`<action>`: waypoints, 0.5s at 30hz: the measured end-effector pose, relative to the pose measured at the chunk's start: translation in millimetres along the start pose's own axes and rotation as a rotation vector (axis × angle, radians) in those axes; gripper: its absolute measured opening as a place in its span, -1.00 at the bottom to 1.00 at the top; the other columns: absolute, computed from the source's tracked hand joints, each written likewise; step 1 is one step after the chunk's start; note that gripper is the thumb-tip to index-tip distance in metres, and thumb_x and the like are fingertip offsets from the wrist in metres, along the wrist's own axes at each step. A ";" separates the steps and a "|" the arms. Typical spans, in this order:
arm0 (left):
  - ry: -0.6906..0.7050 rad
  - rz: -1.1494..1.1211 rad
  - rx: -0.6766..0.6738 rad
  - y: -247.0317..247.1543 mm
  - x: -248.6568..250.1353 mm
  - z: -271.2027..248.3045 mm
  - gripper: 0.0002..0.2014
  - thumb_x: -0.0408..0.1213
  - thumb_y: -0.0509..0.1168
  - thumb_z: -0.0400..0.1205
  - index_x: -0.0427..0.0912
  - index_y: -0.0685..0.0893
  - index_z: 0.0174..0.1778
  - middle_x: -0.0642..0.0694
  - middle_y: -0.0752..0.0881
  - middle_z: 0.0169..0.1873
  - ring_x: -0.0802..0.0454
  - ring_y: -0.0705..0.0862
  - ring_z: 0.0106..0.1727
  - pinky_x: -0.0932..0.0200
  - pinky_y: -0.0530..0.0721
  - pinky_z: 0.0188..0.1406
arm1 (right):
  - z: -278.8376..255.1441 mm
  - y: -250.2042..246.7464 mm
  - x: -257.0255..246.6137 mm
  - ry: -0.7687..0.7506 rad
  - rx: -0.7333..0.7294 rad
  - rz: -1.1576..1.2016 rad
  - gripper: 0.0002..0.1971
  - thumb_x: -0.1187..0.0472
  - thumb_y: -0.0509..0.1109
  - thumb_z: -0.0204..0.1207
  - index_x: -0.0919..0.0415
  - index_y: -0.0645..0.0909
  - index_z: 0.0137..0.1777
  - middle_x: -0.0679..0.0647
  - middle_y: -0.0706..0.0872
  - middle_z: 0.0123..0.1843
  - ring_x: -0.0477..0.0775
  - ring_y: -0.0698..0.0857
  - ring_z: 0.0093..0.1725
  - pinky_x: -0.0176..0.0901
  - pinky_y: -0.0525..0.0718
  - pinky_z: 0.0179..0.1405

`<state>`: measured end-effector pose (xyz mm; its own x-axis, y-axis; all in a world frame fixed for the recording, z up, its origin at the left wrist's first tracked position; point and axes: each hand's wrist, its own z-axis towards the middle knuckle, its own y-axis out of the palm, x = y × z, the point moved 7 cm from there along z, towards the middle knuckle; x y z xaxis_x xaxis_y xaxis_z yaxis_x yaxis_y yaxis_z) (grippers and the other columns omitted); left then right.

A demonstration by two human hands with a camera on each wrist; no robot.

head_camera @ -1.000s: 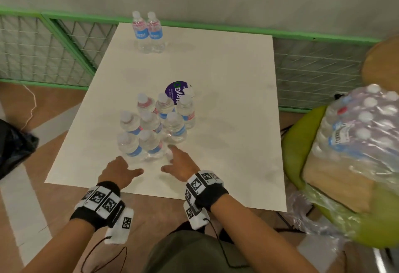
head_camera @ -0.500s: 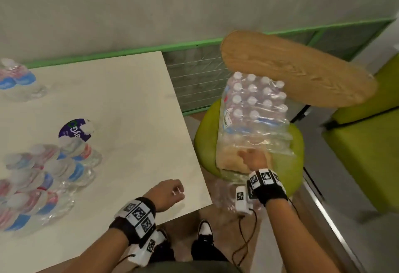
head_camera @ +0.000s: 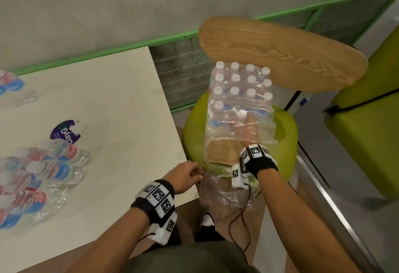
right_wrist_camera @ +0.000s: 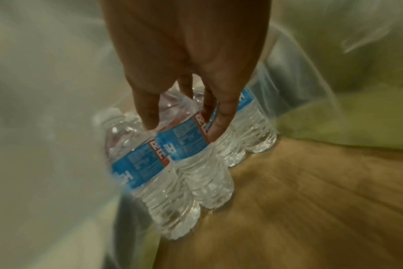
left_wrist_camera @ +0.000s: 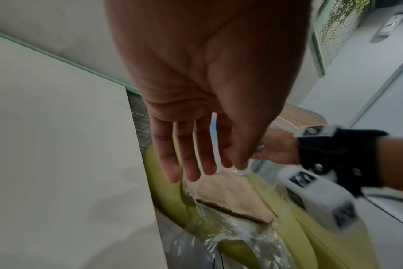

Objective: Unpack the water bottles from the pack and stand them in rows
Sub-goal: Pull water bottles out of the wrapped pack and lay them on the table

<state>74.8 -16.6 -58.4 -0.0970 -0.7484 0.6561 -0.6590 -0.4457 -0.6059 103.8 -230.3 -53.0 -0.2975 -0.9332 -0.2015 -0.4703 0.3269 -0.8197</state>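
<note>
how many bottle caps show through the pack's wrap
13 caps in the pack: three far rows of four, one at the near row's left; wrap and the right hand may hide more.

blue-red bottle labels, green stool

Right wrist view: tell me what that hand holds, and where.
A bottle, standing in the pack; the right hand pinches its shoulder, thumb one side, fingers the other.

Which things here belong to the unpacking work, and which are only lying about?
For the job: pack on the green stool; bottle inside it, which the right hand pinches; left hand; bottles on the table.
Lying about: purple sticker; round wooden board; loose plastic film.
</note>
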 end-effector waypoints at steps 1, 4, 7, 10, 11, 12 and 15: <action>0.005 0.003 0.009 1.2 1.5 1.6 -0.84 -0.20 0.30 0.60 -0.16 0.63 0.03 -0.14 0.67 0.05 -0.05 0.65 0.06 -0.04 0.62 0.18 | 1.9 0.4 3.6 0.022 0.015 0.163 -0.54 0.25 0.40 0.49 0.11 0.53 0.41 0.20 0.57 0.40 0.24 0.55 0.41 -0.24 0.64 0.25; -0.002 0.038 0.034 2.4 9.3 9.9 -0.71 -0.13 0.33 0.58 -0.14 0.57 0.18 -0.14 0.57 0.16 -0.06 0.59 0.18 0.08 0.55 0.24 | 10.3 -7.8 18.7 0.087 0.211 0.683 -0.65 0.07 0.43 0.50 0.13 0.59 0.26 0.20 0.65 0.31 0.21 0.62 0.30 -0.06 0.60 0.31; 0.011 -0.009 0.034 4.3 24.4 17.5 -0.41 -0.07 0.42 0.50 -0.09 0.39 0.43 -0.13 0.42 0.38 -0.03 0.47 0.38 0.14 0.41 0.41 | -6.0 0.5 15.0 0.072 0.095 0.925 -0.79 0.01 0.58 0.32 0.03 0.66 -0.13 0.13 0.79 -0.01 0.12 0.77 -0.03 0.11 0.77 0.06; 0.002 -0.129 -0.013 7.0 35.9 25.0 -0.11 -0.05 0.54 0.36 -0.03 0.20 0.55 -0.08 0.29 0.52 0.00 0.36 0.50 0.12 0.35 0.49 | -25.2 12.0 -4.6 -0.060 -0.106 0.929 -0.75 0.06 0.59 0.34 0.06 0.66 -0.04 0.06 0.79 -0.06 0.03 0.77 -0.14 -0.14 0.79 -0.19; 0.013 -0.174 -0.021 7.7 38.9 26.8 -0.04 -0.05 0.58 0.31 -0.01 0.17 0.55 -0.07 0.30 0.52 0.00 0.37 0.50 0.08 0.38 0.51 | -29.7 13.2 -13.1 -0.104 -0.160 0.936 -0.75 0.07 0.59 0.34 0.06 0.68 -0.02 0.04 0.80 -0.09 0.02 0.78 -0.15 -0.17 0.79 -0.20; 0.033 -0.225 -0.024 7.6 42.3 28.0 -0.02 -0.08 0.60 0.28 0.00 0.17 0.54 -0.06 0.36 0.48 0.01 0.41 0.47 0.08 0.44 0.48 | -34.0 13.6 -22.4 -0.151 -0.209 0.944 -0.76 0.10 0.59 0.35 0.07 0.69 -0.01 0.01 0.81 -0.13 -0.01 0.78 -0.16 -0.18 0.78 -0.18; 0.088 -0.274 -0.007 0.8 47.2 27.0 -0.14 -0.28 0.59 0.30 -0.04 0.28 0.47 0.04 0.59 0.17 0.12 0.61 0.17 0.59 0.52 0.07 | -44.8 13.7 -43.4 -0.295 -0.344 0.932 -0.76 0.27 0.56 0.38 0.16 0.71 0.05 -0.08 0.79 -0.19 -0.14 0.76 -0.19 -0.27 0.76 -0.07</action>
<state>89.8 -65.6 -40.1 0.0213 -0.5548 0.8317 -0.6745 -0.6220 -0.3976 73.0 -178.7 -31.5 -0.4717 -0.2728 -0.8385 -0.3834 0.9198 -0.0836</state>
